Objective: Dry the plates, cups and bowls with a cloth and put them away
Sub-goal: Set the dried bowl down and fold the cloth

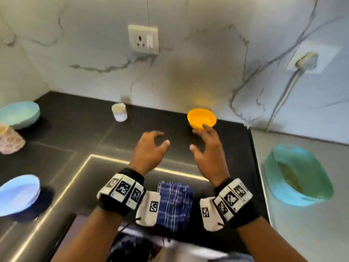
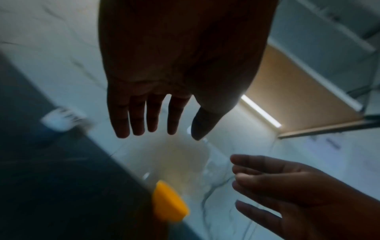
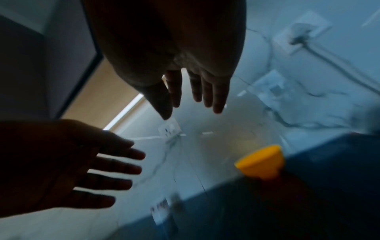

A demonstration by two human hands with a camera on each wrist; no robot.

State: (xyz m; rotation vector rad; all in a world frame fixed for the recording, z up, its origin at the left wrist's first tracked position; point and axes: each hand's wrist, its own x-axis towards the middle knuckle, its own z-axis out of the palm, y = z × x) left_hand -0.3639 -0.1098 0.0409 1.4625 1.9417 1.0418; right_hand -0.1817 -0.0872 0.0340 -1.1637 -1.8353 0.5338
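Hands both raised over the dark countertop [image 1: 79, 129], holding nothing. Left hand [image 1: 149, 150] has fingers loosely curved and spread, thumb apart from them; the left wrist view shows its fingers [image 2: 137, 116] extended and slightly parted. Right hand [image 1: 209, 154] is likewise spread wide, palm turned inward toward the left hand, fingers relaxed.

Orange bowl [image 1: 201, 118] stands upright just beyond the right hand's fingertips, close to the marble wall [image 1: 188, 72]; fingertips overlap its near rim in the head view, contact cannot be told. In the wrist views the bowl [image 2: 168, 204] [image 3: 261, 160] sits apart from both hands.

Blue checked cloth [image 1: 174, 203] lies between the two wrists, below the hands, folded on the counter edge.

Beyond the left hand, a small white cup [image 1: 119, 112] stands by the wall. Well to the left of the left hand: a pale teal bowl [image 1: 19, 114], a patterned cup [image 1: 10, 140] just in front of it, and a light blue bowl [image 1: 18, 193] nearer the person, all blurred.

Right of the right hand, on a steel surface [image 1: 302, 233], sits a teal-green basket [image 1: 298, 173], its contents too blurred to tell.

Wall socket [image 1: 143, 39] is on the wall above both hands; a plug with cord [image 1: 306, 60] is up to the right.
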